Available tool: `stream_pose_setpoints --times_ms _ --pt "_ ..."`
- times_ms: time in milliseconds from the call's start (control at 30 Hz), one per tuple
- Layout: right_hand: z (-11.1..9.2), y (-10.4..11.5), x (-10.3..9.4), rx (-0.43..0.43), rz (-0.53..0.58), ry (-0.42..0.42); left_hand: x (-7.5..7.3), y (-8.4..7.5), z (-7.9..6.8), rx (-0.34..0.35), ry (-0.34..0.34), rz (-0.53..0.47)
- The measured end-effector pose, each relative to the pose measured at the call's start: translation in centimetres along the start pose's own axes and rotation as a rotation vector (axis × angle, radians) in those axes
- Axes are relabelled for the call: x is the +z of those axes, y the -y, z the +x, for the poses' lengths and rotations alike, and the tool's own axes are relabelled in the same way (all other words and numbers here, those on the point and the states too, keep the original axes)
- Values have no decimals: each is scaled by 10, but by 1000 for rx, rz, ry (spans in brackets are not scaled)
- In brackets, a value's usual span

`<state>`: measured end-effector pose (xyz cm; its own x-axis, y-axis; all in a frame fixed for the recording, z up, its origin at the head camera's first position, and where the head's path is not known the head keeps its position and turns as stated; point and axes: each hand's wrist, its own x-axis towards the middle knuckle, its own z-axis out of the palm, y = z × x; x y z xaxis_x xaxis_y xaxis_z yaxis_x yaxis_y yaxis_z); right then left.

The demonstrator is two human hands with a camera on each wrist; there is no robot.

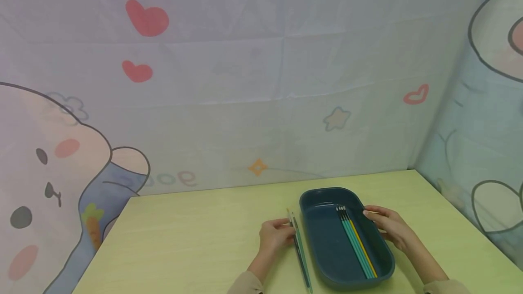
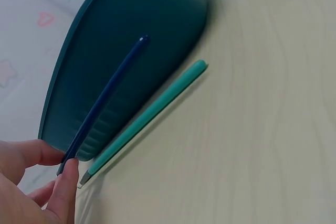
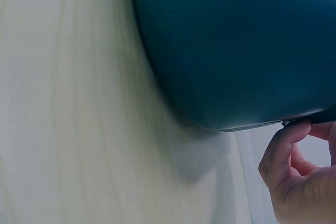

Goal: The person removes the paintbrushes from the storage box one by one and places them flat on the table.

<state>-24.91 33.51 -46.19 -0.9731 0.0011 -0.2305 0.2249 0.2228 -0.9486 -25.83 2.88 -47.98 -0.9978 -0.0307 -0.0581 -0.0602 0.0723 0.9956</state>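
Note:
Between the thumb and fingers of my left hand point(image 1: 274, 236) is a dark blue paintbrush point(image 2: 107, 95), pinched near its bristle end. Its handle slants up off the table in the left wrist view. Right beside it a green paintbrush point(image 2: 147, 116) lies on the table along the tray's left side. The dark teal oval-cornered tray point(image 1: 327, 244) holds several green paintbrushes point(image 1: 356, 245) and a yellow one point(image 1: 365, 249), side by side with bristles pointing away. My right hand point(image 1: 393, 228) grips the tray's right rim with thumb and fingers.
The pale yellow wood-grain table point(image 1: 184, 239) extends left of the tray. Behind it hangs a cloth backdrop point(image 1: 237, 80) with printed hearts and cartoon animals, and another printed cloth point(image 1: 470, 149) borders the right side.

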Motion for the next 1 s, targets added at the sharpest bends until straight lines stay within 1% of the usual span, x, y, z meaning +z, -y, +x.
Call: stream_pose_setpoints --times_ms 267,367,600,1000 --pt "-1 0 0 -7 -1 6 -3 3 1 18 12 75" --pt "0 0 0 -5 -10 4 -4 6 1 37 15 106" --pt "-1 0 1 -1 -12 -1 -2 10 3 69 -3 167" --pt "0 -1 0 0 -22 1 0 11 2 118 -25 246"
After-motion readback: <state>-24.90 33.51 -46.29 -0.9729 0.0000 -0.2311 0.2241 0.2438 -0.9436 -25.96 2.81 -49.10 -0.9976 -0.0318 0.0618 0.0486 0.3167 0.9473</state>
